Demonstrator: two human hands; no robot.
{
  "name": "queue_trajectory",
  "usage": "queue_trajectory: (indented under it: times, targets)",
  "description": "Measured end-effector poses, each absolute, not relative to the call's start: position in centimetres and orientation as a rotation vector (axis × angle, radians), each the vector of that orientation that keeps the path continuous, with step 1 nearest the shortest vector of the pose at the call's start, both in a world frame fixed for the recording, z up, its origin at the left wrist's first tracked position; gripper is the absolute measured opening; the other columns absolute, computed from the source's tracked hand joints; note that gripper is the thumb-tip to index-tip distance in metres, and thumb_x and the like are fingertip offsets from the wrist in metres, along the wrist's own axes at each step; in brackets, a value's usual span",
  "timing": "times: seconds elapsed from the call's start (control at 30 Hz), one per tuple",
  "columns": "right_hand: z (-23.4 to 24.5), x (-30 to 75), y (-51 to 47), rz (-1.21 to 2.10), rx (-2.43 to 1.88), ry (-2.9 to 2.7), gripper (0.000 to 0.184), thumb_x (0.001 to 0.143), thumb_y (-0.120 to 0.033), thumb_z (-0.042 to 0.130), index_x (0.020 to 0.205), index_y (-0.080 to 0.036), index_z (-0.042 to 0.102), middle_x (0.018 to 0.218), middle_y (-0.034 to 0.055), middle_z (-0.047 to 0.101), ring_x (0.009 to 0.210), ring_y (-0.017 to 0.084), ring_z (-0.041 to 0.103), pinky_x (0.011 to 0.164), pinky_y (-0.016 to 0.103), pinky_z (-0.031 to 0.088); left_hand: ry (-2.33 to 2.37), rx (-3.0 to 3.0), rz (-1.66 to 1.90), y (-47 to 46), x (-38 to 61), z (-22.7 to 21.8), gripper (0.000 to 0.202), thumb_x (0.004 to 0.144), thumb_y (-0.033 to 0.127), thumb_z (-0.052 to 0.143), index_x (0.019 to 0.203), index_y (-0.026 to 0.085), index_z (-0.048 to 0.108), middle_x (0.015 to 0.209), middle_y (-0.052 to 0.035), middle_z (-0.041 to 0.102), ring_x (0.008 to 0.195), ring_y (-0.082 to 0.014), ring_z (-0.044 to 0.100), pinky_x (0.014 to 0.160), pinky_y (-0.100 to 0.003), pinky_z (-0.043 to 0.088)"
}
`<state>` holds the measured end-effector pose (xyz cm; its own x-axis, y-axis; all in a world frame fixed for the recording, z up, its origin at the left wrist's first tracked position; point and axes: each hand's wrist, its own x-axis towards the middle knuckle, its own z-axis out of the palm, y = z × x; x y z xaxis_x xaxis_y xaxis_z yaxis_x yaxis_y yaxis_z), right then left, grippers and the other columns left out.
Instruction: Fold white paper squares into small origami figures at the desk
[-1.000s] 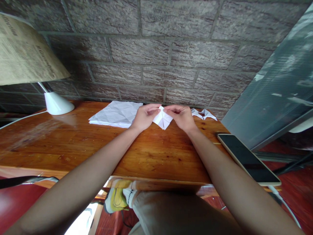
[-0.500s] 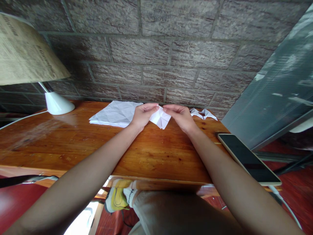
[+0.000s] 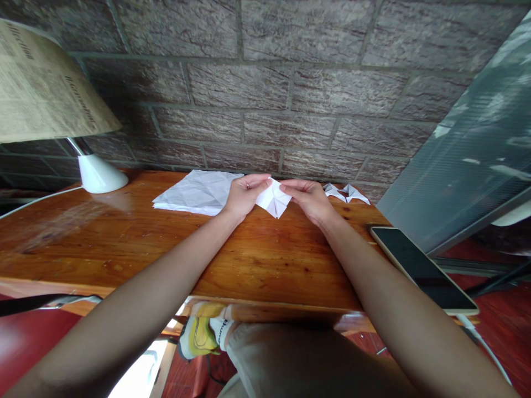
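A small folded white paper piece [image 3: 274,200] is held just above the wooden table [image 3: 174,243], near its far edge. My left hand [image 3: 243,196] pinches the paper's left side, fingers closed on it. My right hand [image 3: 309,199] pinches its right side in the same way. The paper's lower point hangs down between both hands. To the left of my left hand lies a stack of creased white sheets [image 3: 194,192]. Beyond my right hand lies another folded white paper shape [image 3: 346,193].
A lamp with a white base [image 3: 102,175] and a printed shade [image 3: 45,88] stands at the back left. A dark phone [image 3: 421,269] lies at the table's right edge. A brick wall [image 3: 265,83] backs the table. My knee and a yellow shoe [image 3: 199,334] show below.
The folded paper has been lifted and tilted slightly toward the left between my fingers. Both hands stay in nearly the same place.
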<state>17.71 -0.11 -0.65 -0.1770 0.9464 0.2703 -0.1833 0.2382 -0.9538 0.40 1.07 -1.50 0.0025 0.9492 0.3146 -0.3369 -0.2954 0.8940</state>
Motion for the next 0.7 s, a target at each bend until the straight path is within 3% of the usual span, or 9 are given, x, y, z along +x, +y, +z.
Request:
queue_trajectory:
  times: [0.37, 0.7]
  targets:
    - [-0.85, 17.52, 0.37, 0.822, -0.943, -1.432, 0.025, 0.067, -0.035, 0.08, 0.084, -0.017, 0.078, 0.085, 0.0047, 0.078, 0.077, 0.019, 0.068, 0.077, 0.034, 0.053, 0.791, 1.264, 1.515, 0.75, 0.74, -1.45, 0.045, 0.049, 0.036, 0.093, 0.086, 0.016, 0.077, 0.081, -0.0051, 0.078, 0.078, -0.0204, 0.07, 0.08, -0.036, 0.055]
    - [-0.42, 17.3, -0.19, 0.883, -0.89, -1.425, 0.025, 0.064, -0.036, 0.083, 0.079, -0.018, 0.076, 0.08, 0.0035, 0.077, 0.071, 0.017, 0.067, 0.073, 0.032, 0.054, 0.771, 1.291, 1.492, 0.71, 0.76, -1.38, 0.045, 0.053, 0.039, 0.091, 0.089, 0.017, 0.074, 0.082, -0.0039, 0.077, 0.078, -0.0197, 0.069, 0.076, -0.034, 0.053]
